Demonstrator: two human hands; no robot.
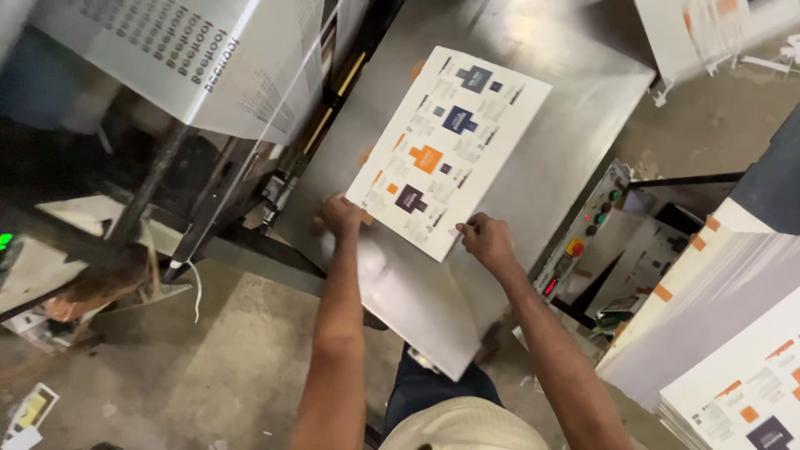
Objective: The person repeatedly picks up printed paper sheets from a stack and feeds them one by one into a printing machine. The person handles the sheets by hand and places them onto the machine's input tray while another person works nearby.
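At the bottom centre of the frame two bare forearms are seen reaching upward onto a steel worktop (533, 167). The left hand (342, 215) is pressed against the lower left corner of a printed sheet (450, 146), fingers curled at its edge; whether the corner is pinched or only pushed cannot be told. The right hand (487, 240) is closed on the sheet's lower edge near its lower right corner, fingers tucked at the edge. Both hands are equally near it, touching it. From the hands the sheet extends up and to the right, its long axis slanted toward the upper centre of the frame, lying flat on the worktop. A control panel (587, 229) with coloured buttons is seen just right of the right hand. A stack of printed sheets (733, 367) fills the lower right, and a grey machine cover (167, 58) the upper left.
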